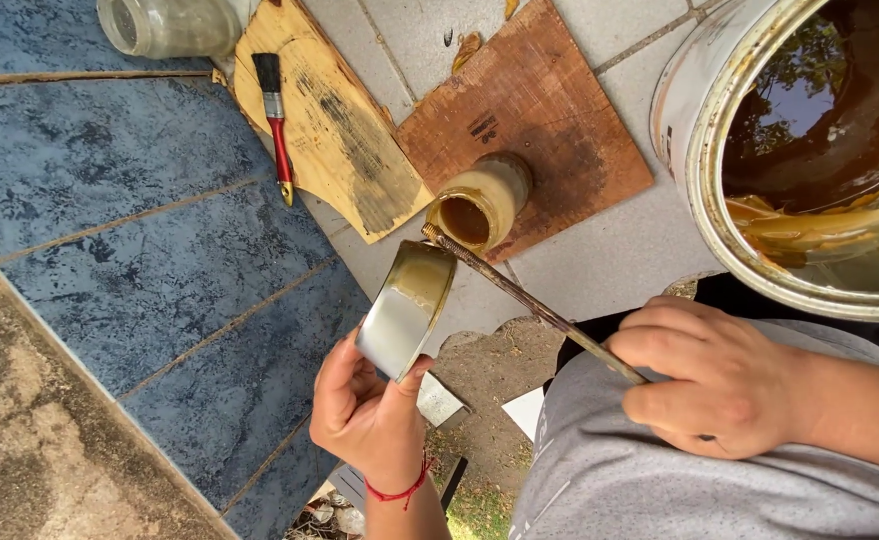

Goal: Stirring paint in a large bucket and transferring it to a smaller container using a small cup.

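Observation:
My left hand point(365, 410) holds a round metal lid point(407, 309) tilted on edge, its inner face smeared with yellowish-brown glue. My right hand point(715, 378) grips a thin stained stick point(520, 297) whose tip touches the lid's upper rim. Just beyond the tip stands a small open jar point(480, 203) of brown glue on a reddish-brown board point(560, 120). A large open can point(810, 150) of dark brown liquid fills the upper right, close to the camera.
A red-handled paintbrush point(277, 120) lies on a pale wooden board point(330, 120). A clear jar point(170, 25) lies on its side at the top left. Blue tiles point(140, 230) spread to the left, grey pavers under the boards, bare ground below.

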